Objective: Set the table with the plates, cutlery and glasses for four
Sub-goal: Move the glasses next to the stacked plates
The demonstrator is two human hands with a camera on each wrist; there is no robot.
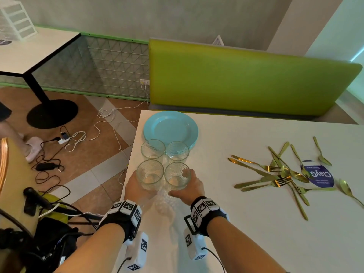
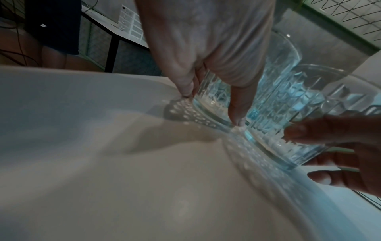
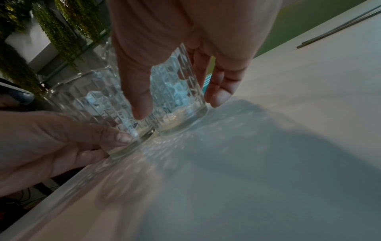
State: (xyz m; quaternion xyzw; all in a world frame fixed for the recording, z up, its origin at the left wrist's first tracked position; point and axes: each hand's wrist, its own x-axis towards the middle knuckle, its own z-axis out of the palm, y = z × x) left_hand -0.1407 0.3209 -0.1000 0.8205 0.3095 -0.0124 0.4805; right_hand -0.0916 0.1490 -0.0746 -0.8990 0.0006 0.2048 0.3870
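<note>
1. So far, nothing looks laid out for four: a stack of blue plates sits at the far left corner of the white counter, four patterned glasses stand clustered just in front of it, and the gold cutlery lies in a loose, crossed pile well to the right, partly over a round blue sticker.
2. What is left, by this judgement, is almost everything: spreading the plates to four places, sorting the cutlery, and giving each place a glass.
3. Your left hand curls round the near-left glass. In the left wrist view your fingers reach down its side to the counter, so the glass looks not yet lifted.
4. Your right hand wraps the near-right glass, thumb on the inner side and fingers on the outer side. Its base appears to rest on the counter.
5. The two held glasses stand side by side, touching or nearly so; which is hard to tell.
6. The two far glasses stand untouched just behind them, against the edge of the plates.
</note>
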